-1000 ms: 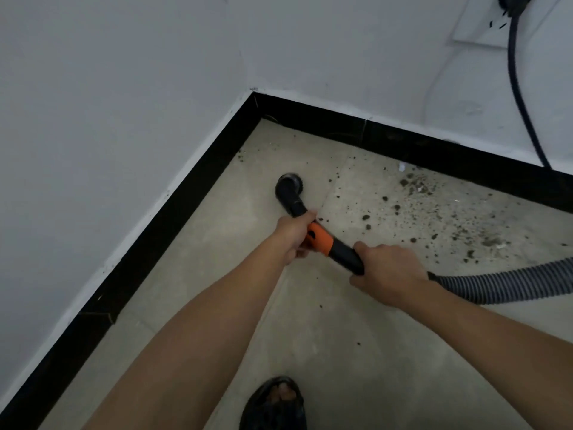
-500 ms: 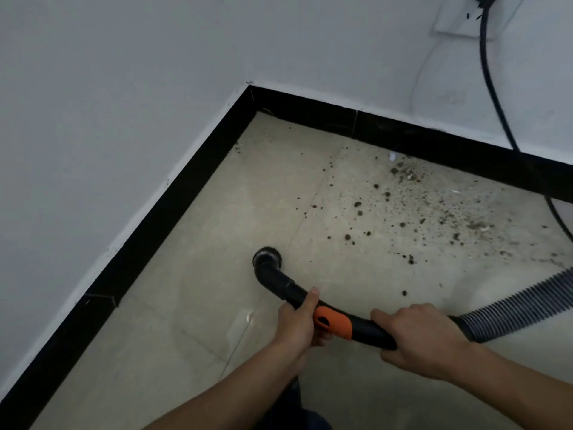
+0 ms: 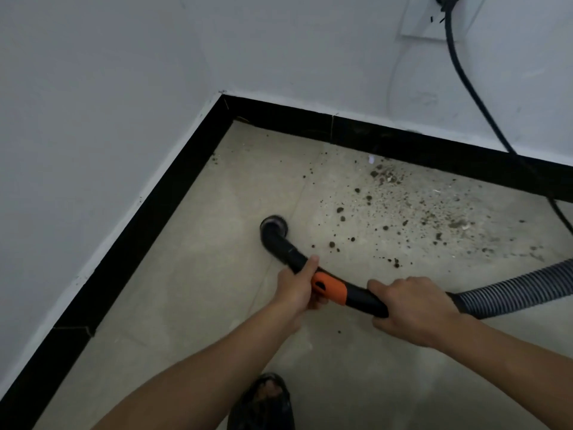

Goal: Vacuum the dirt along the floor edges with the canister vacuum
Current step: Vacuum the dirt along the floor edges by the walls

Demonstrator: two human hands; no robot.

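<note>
Both your left hand (image 3: 296, 290) and right hand (image 3: 414, 308) have fingers clamped round the wand (image 3: 361, 299). The nozzle (image 3: 274, 226) rests on the floor (image 3: 192, 305), apart from the black skirting (image 3: 403, 144). Sweep it slowly, kept flat, into the dirt (image 3: 387, 193) strewn just beside that skirting.

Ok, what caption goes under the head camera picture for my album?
Left hand and right hand hold the vacuum nozzle beside dirt near the baseboard.

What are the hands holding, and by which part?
The vacuum wand: left hand grips it just ahead of the orange collar, right hand grips the rear end by the ribbed hose.
</note>
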